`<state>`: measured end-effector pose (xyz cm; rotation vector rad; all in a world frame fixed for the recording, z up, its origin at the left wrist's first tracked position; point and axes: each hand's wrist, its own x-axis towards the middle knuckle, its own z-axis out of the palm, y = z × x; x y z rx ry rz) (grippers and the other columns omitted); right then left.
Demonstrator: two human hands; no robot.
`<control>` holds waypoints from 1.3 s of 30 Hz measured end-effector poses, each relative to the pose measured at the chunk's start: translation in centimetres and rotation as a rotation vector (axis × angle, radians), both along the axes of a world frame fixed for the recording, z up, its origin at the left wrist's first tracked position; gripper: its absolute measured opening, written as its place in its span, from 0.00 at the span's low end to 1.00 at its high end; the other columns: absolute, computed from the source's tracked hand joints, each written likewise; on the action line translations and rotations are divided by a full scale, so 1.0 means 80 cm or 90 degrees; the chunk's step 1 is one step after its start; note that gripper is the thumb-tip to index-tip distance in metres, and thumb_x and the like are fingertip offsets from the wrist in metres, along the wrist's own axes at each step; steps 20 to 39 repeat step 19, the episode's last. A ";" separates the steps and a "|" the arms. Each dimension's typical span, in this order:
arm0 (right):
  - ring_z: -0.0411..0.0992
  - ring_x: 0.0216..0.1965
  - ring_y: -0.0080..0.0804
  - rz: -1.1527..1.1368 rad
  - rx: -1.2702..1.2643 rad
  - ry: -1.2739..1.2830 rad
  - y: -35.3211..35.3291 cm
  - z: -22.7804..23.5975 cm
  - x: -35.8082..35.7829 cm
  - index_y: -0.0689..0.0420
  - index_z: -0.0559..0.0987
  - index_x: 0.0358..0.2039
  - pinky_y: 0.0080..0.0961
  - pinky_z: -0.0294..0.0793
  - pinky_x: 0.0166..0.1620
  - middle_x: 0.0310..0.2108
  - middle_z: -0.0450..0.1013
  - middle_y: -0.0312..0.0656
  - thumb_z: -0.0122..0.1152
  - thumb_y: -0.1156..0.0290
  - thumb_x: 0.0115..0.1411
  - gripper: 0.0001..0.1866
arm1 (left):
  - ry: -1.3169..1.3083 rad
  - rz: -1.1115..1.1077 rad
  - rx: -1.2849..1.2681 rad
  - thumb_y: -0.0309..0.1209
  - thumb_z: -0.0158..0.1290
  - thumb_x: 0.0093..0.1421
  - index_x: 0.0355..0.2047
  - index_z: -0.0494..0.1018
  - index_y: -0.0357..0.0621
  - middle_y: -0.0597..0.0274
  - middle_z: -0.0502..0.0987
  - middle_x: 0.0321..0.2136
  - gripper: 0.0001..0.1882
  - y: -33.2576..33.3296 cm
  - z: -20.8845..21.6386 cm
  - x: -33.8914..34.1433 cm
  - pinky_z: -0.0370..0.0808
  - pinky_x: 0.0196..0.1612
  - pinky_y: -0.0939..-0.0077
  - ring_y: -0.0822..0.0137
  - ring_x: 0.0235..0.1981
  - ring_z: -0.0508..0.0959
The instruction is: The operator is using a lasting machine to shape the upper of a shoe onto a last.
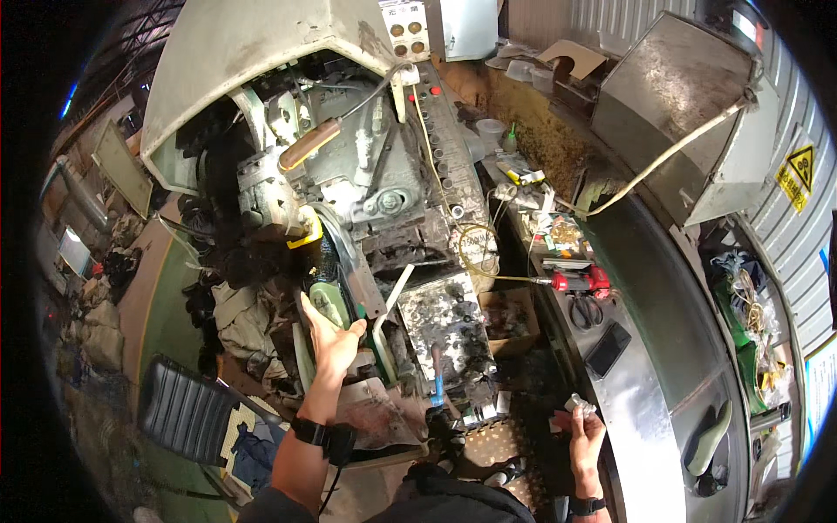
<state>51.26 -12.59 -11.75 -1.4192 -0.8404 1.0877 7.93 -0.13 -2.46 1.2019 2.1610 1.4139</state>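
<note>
My left hand (334,344) is at the near end of a shoe on a green last (327,301), with the thumb and fingers apart around it. The shoe's dark part reaches up into the jaws of a grimy machine (388,205), beside a yellow-edged clamp (307,228). At the lower right, my right hand (587,433) is closed on a small whitish, partly clear piece (577,404), held up between thumb and fingers. What exactly that piece is cannot be made out. Watch-like bands are on both wrists.
A metal ledge on the right carries a red air tool (584,281), scissors (586,311) and a black phone (608,349). Beyond it runs a dark conveyor (649,296) bearing another green last (711,438). A blue-handled brush (438,383) lies near the machine. A black chair (185,410) stands left.
</note>
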 end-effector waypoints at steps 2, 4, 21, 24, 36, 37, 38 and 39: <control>0.81 0.33 0.33 0.018 0.012 0.041 -0.001 0.008 -0.004 0.67 0.78 0.43 0.28 0.81 0.39 0.35 0.81 0.50 0.54 0.61 0.71 0.18 | -0.062 0.021 0.049 0.14 0.64 0.48 0.72 0.34 0.39 0.43 0.66 0.60 0.60 0.000 -0.011 -0.007 0.65 0.61 0.67 0.55 0.57 0.69; 0.81 0.33 0.33 0.015 0.027 0.034 -0.007 0.020 -0.002 0.66 0.77 0.43 0.29 0.80 0.39 0.35 0.81 0.51 0.54 0.61 0.71 0.18 | -0.259 -0.037 0.149 0.12 0.63 0.47 0.68 0.49 0.35 0.49 0.71 0.55 0.50 0.002 -0.005 -0.004 0.67 0.59 0.65 0.59 0.53 0.73; 0.70 0.58 0.32 0.073 0.309 0.327 -0.045 0.153 0.037 0.54 0.58 0.68 0.36 0.73 0.59 0.59 0.69 0.43 0.71 0.78 0.55 0.43 | -0.986 -0.362 -0.304 0.41 0.43 0.68 0.52 0.75 0.35 0.45 0.80 0.48 0.23 -0.101 -0.015 0.191 0.83 0.39 0.45 0.55 0.45 0.83; 0.70 0.58 0.32 0.073 0.309 0.327 -0.045 0.153 0.037 0.54 0.58 0.68 0.36 0.73 0.59 0.59 0.69 0.43 0.71 0.78 0.55 0.43 | -0.986 -0.362 -0.304 0.41 0.43 0.68 0.52 0.75 0.35 0.45 0.80 0.48 0.23 -0.101 -0.015 0.191 0.83 0.39 0.45 0.55 0.45 0.83; 0.70 0.58 0.32 0.073 0.309 0.327 -0.045 0.153 0.037 0.54 0.58 0.68 0.36 0.73 0.59 0.59 0.69 0.43 0.71 0.78 0.55 0.43 | -0.986 -0.362 -0.304 0.41 0.43 0.68 0.52 0.75 0.35 0.45 0.80 0.48 0.23 -0.101 -0.015 0.191 0.83 0.39 0.45 0.55 0.45 0.83; 0.70 0.58 0.32 0.073 0.309 0.327 -0.045 0.153 0.037 0.54 0.58 0.68 0.36 0.73 0.59 0.59 0.69 0.43 0.71 0.78 0.55 0.43 | -0.986 -0.362 -0.304 0.41 0.43 0.68 0.52 0.75 0.35 0.45 0.80 0.48 0.23 -0.101 -0.015 0.191 0.83 0.39 0.45 0.55 0.45 0.83; 0.70 0.58 0.32 0.073 0.309 0.327 -0.045 0.153 0.037 0.54 0.58 0.68 0.36 0.73 0.59 0.59 0.69 0.43 0.71 0.78 0.55 0.43 | -0.986 -0.362 -0.304 0.41 0.43 0.68 0.52 0.75 0.35 0.45 0.80 0.48 0.23 -0.101 -0.015 0.191 0.83 0.39 0.45 0.55 0.45 0.83; 0.70 0.58 0.32 0.073 0.309 0.327 -0.045 0.153 0.037 0.54 0.58 0.68 0.36 0.73 0.59 0.59 0.69 0.43 0.71 0.78 0.55 0.43 | -0.986 -0.362 -0.304 0.41 0.43 0.68 0.52 0.75 0.35 0.45 0.80 0.48 0.23 -0.101 -0.015 0.191 0.83 0.39 0.45 0.55 0.45 0.83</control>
